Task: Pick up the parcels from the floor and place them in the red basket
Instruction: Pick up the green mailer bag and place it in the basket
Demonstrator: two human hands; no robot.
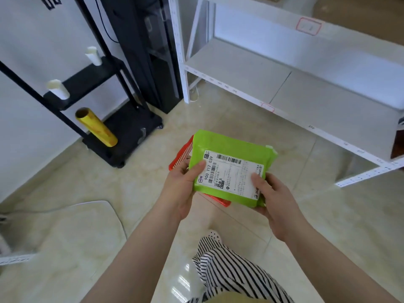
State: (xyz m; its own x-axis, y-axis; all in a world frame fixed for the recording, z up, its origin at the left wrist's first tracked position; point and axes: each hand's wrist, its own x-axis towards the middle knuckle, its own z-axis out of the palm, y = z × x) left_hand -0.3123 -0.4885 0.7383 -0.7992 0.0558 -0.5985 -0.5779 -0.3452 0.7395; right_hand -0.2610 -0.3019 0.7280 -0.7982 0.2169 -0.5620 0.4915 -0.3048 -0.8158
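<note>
step: placing, judging by the green parcel (229,169) held over the red basket (181,155)
parcel: mid-frame, label up, hid most of the basket; red rim showed at 9 and 6 o'clock of it
left hand (183,191): grip closed on the parcel's 8 o'clock edge, thumb on top
right hand (275,200): grip closed on the 4 o'clock corner
basket: on the floor (251,119), directly below
next: likely lower straight down, release both hands
other parcels: none visible

White shelving (284,68) and a black cart (122,136) on a tiled floor (218,119).
A yellow roll (96,127) stands on the cart's base.
</note>
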